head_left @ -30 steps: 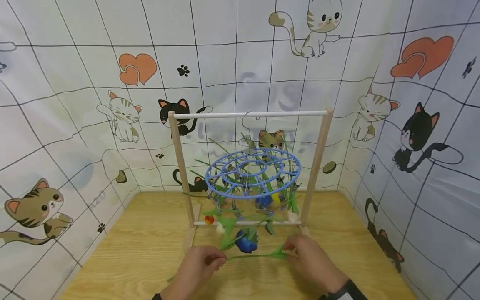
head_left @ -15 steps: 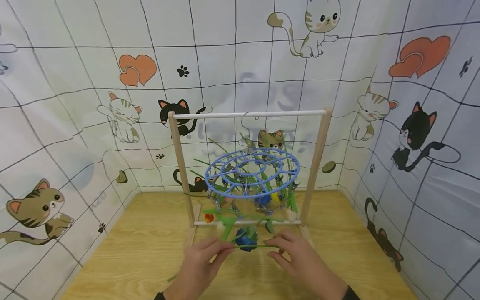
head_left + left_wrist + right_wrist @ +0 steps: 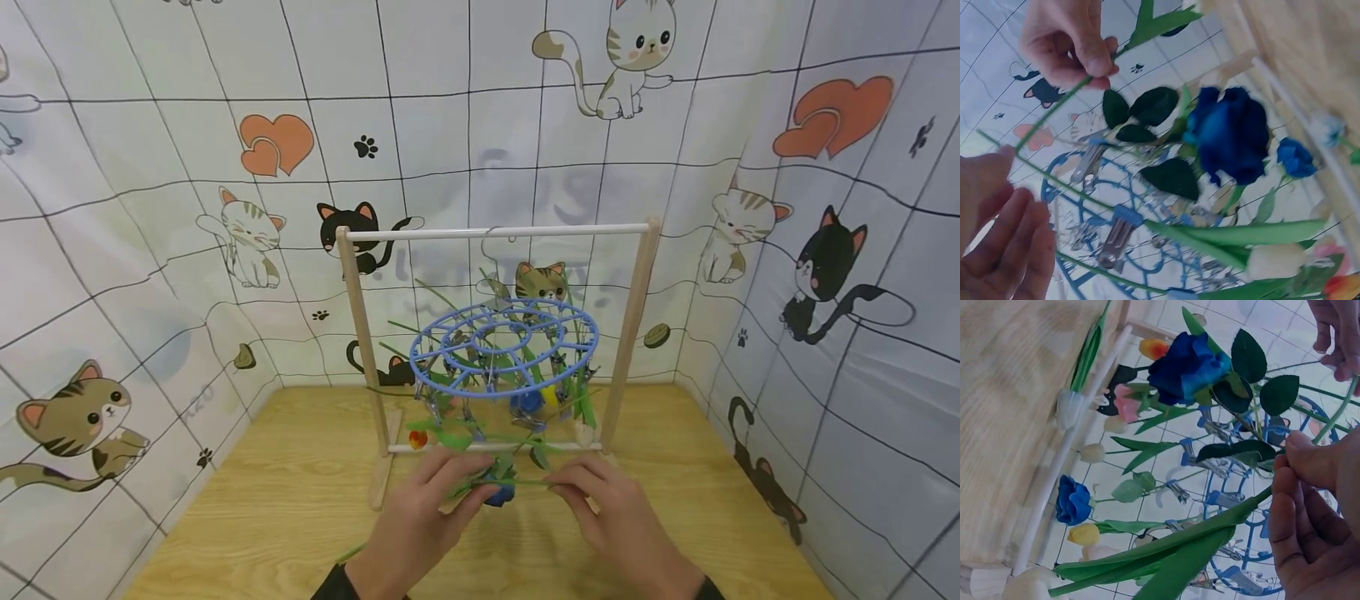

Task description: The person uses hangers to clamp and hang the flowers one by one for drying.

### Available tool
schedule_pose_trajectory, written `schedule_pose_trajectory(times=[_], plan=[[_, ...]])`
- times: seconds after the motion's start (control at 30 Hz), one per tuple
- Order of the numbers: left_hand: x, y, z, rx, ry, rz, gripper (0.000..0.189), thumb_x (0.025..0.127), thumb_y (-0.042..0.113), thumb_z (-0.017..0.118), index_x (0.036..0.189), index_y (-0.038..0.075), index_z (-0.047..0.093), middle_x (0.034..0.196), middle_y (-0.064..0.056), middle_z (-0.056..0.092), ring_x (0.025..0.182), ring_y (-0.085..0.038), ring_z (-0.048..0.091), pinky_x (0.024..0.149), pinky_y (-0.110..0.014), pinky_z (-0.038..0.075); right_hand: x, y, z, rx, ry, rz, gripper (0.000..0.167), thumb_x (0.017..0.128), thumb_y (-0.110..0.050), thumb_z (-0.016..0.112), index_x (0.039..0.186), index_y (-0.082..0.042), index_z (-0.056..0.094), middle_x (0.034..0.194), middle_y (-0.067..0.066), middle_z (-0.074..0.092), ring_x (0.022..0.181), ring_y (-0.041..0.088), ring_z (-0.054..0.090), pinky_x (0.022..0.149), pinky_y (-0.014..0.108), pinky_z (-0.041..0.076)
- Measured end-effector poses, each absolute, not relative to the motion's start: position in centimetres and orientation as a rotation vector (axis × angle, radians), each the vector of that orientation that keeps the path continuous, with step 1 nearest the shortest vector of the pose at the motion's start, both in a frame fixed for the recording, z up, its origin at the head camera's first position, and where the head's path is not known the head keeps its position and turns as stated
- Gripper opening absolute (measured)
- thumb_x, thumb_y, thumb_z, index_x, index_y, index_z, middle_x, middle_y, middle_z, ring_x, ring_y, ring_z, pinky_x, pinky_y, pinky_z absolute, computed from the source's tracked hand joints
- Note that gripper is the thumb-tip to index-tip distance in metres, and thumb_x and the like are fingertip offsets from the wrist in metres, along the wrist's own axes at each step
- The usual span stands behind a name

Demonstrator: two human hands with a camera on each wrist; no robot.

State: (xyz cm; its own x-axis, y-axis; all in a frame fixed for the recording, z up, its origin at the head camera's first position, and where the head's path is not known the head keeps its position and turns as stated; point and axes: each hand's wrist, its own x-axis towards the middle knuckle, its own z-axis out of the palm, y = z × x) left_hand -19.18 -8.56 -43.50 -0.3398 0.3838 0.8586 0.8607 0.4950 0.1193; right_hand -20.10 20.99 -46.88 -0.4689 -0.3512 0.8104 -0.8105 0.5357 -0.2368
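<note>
Both hands hold one green-stemmed artificial tulip [image 3: 1210, 547] in front of the hanging flowers. My left hand [image 3: 423, 512] pinches its stem [image 3: 1054, 119] near the end between thumb and fingers. Further along, close below the leaves, my right hand [image 3: 618, 517] pinches the same stem. Long leaves run to a white bloom at the lower left corner of the right wrist view. Just behind the stem hangs a blue rose [image 3: 1232, 134] with dark leaves, partly covered by my left hand in the head view. Metal clips [image 3: 1116, 240] hang nearby, some gripping stems.
A blue round clip hanger [image 3: 502, 392] hangs by its hook from the white rod [image 3: 435, 234] of a wooden stand [image 3: 637, 317]. Blue, yellow, white, pink and orange flowers hang from it. Another pale flower [image 3: 1069, 409] lies on the wooden table [image 3: 247, 500].
Both hands have risen with the tulip towards the blue rose and the hanger. The right hand has shifted from the leafy part onto the stem, and the left hand has moved right.
</note>
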Motion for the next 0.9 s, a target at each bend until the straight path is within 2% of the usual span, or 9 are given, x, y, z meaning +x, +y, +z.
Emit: schedule_pose_trajectory(times=[0.23,0.3,0.37,0.47,0.53,0.6,0.67,0.8,0.9], plan=[[-21.1,-8.3,-41.2,-0.833,-1.960,-0.564,0.092,0.080,0.032,0.111,0.159,0.013,0.066,0.157,-0.015,0.065,0.141,-0.036,0.066,0.105,-0.055,0.061,-19.6,21.9,-45.9,0.817,-2.044,0.882,0.047,0.090,0.016,0.090,0.118,-0.021,0.085,0.113,-0.004,0.080,0.094,0.008,0.081,0.086,0.010,0.063],[-21.6,-8.3,-40.9,-0.809,-2.002,-0.509,0.100,0.079,0.037,0.112,0.163,0.012,0.062,0.163,-0.016,0.063,0.145,-0.038,0.065,0.108,-0.059,0.060,-19.6,22.0,-45.6,0.786,-2.020,0.893,0.030,0.101,0.004,0.088,0.119,-0.020,0.086,0.111,-0.003,0.080,0.092,0.007,0.080,0.085,0.010,0.062],[-21.9,-8.2,-40.7,-0.792,-2.033,-0.462,0.099,0.082,0.038,0.110,0.162,0.010,0.060,0.163,-0.015,0.064,0.147,-0.037,0.065,0.113,-0.060,0.061,-19.6,22.1,-45.4,0.768,-1.977,0.904,0.008,0.111,-0.014,0.082,0.118,-0.017,0.086,0.107,-0.002,0.080,0.089,0.006,0.077,0.083,0.010,0.061],[-22.3,-8.2,-40.6,-0.753,-2.063,-0.409,0.093,0.086,0.035,0.108,0.159,0.006,0.058,0.157,-0.012,0.070,0.143,-0.034,0.069,0.115,-0.057,0.062,-19.7,22.2,-45.0,0.755,-1.911,0.935,0.028,0.117,-0.038,0.071,0.117,-0.014,0.086,0.104,-0.002,0.080,0.087,0.003,0.072,0.081,0.010,0.058],[-22.5,-8.2,-40.5,-0.719,-2.083,-0.385,0.089,0.089,0.032,0.106,0.157,0.005,0.057,0.152,-0.010,0.074,0.139,-0.032,0.072,0.115,-0.055,0.063,-19.7,22.1,-44.8,0.751,-1.870,0.950,0.031,0.117,-0.041,0.070,0.117,-0.013,0.086,0.102,-0.001,0.080,0.087,0.002,0.071,0.080,0.010,0.057],[-22.7,-8.2,-40.5,-0.696,-2.095,-0.375,0.088,0.089,0.030,0.106,0.157,0.004,0.056,0.147,-0.008,0.077,0.134,-0.031,0.074,0.114,-0.054,0.064,-19.7,22.1,-44.6,0.748,-1.842,0.960,0.021,0.115,-0.032,0.077,0.117,-0.013,0.086,0.102,0.000,0.082,0.088,0.002,0.072,0.082,0.009,0.058],[-22.9,-8.4,-40.6,-0.686,-2.099,-0.369,0.088,0.089,0.027,0.106,0.157,0.004,0.056,0.143,-0.006,0.079,0.130,-0.030,0.075,0.113,-0.053,0.064,-19.7,22.2,-44.5,0.732,-1.837,0.966,0.009,0.109,-0.015,0.086,0.117,-0.013,0.086,0.104,0.002,0.083,0.091,0.002,0.075,0.085,0.009,0.060],[-23.1,-9.0,-40.7,-0.713,-2.069,-0.354,0.084,0.088,0.022,0.107,0.156,0.005,0.060,0.141,-0.008,0.077,0.132,-0.032,0.075,0.111,-0.055,0.065,-19.5,22.2,-44.4,0.674,-1.875,1.001,0.039,0.090,0.017,0.090,0.118,-0.010,0.085,0.108,0.006,0.085,0.100,0.001,0.079,0.092,0.009,0.061],[-23.4,-9.4,-40.6,-0.737,-2.037,-0.355,0.077,0.086,0.018,0.107,0.151,0.006,0.067,0.142,-0.012,0.076,0.133,-0.036,0.074,0.107,-0.057,0.066,-19.3,22.2,-44.3,0.635,-1.905,1.052,0.042,0.089,0.022,0.088,0.118,-0.008,0.083,0.111,0.009,0.085,0.104,-0.002,0.079,0.095,0.011,0.062]])
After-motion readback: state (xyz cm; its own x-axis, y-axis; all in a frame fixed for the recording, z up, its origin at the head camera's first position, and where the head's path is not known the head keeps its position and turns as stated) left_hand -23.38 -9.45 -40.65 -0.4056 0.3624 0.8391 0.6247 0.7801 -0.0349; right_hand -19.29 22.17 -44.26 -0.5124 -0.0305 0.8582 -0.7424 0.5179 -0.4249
